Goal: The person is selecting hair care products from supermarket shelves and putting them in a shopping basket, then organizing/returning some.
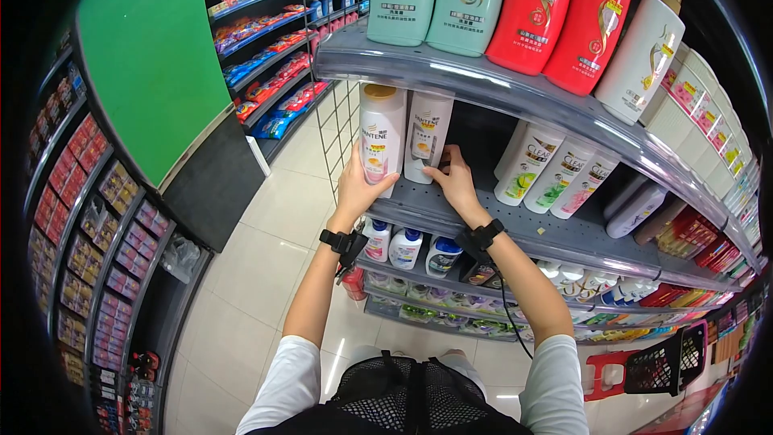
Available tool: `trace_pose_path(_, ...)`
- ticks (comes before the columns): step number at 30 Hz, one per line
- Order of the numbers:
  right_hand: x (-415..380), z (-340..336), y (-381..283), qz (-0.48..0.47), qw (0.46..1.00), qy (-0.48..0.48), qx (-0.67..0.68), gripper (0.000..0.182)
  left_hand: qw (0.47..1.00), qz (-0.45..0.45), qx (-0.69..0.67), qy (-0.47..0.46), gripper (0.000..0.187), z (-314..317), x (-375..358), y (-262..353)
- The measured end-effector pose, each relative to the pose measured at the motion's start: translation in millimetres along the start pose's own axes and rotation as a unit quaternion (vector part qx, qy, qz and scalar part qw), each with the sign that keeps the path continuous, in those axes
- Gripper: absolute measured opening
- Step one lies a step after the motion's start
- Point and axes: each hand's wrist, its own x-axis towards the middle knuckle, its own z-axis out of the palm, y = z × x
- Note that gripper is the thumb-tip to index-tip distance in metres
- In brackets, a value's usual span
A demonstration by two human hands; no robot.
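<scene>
A white Pantene shampoo bottle with a gold cap (382,125) stands upright at the left end of the middle shelf. My left hand (353,191) is wrapped around its lower left side, thumb across the front. Just to its right stands a second white Pantene bottle (427,133), its top close under the upper shelf. My right hand (457,185) grips that one low down, with the thumb on its front and the fingers along its right side. Both bottles appear to rest on the shelf (515,221), close together. Some fingertips are hidden behind the bottles.
Clear bottles (527,163) stand farther right on the same shelf. Large green bottles (467,0) and red bottles (531,12) line the shelf above. Pump bottles (405,247) sit below. A wire grid (342,133) borders the left end. A black basket (667,364) is at lower right.
</scene>
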Motion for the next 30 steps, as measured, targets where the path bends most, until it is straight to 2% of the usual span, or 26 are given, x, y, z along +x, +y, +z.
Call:
trace_pose_path(13, -3, 5, 2, -0.037, 0.998, 0.021, -0.042, 0.046, 1.0, 0.008, 0.001, 0.005, 0.092, 0, -1, 4)
trace_pose_path(16, -5, 5, 4, 0.0, 0.999, 0.04, -0.036, 0.054, 1.0, 0.003, -0.007, 0.001, 0.091, -2, -1, 9)
trace_pose_path(19, -4, 2, 2, -0.047, 0.992, 0.057, -0.098, 0.064, 1.0, 0.005, -0.014, 0.001, 0.091, -2, 0, 10)
trace_pose_path(21, -4, 1, -7, 0.002, 0.994, 0.013, -0.11, 0.071, 1.0, 0.009, -0.016, 0.004, 0.091, -1, 0, 9)
trace_pose_path(24, -4, 1, -14, 0.028, 0.989, -0.009, -0.147, 0.068, 1.0, 0.009, -0.006, 0.006, 0.09, -1, -1, 6)
trace_pose_path(30, -6, 2, -15, 0.006, 0.986, -0.006, -0.168, 0.055, 1.0, 0.022, -0.012, 0.004, 0.092, 0, 0, 2)
